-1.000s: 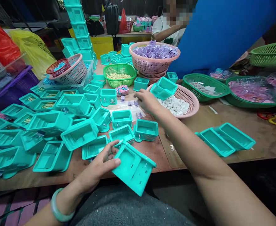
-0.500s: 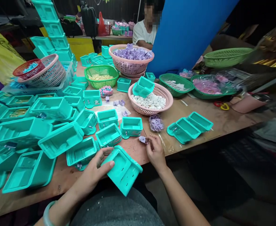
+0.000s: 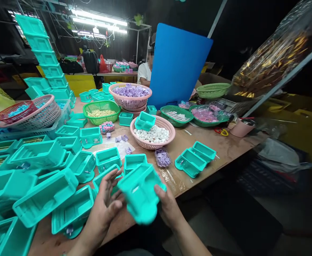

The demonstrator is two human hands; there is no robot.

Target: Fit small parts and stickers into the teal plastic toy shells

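Note:
A teal plastic box (image 3: 141, 195), slightly blurred, is held tilted above the table's front edge. My right hand (image 3: 169, 206) grips its right side with the thumb on the near face; the other fingers are hidden behind it. My left hand (image 3: 102, 204) is just left of the box, fingers spread and nothing visible in them. Small light-purple plastic pieces (image 3: 128, 150) lie on a paper sheet beyond the hands, and a clear bag of purple pieces (image 3: 162, 158) sits to the right of them. No purple piece shows in my right hand.
Teal boxes (image 3: 45, 199) crowd the left side, with a tall stack (image 3: 42, 55) behind. Baskets hold white pieces (image 3: 156, 134), purple pieces (image 3: 132, 91) and yellowish sticks (image 3: 101, 113). Joined teal boxes (image 3: 192, 161) lie right. A person (image 3: 144, 73) sits behind a blue panel (image 3: 181, 65).
The teal box has passed from my left hand to my right and turned over. My left hand has let go and opened. The purple piece in my right hand is no longer visible. The view has tilted up.

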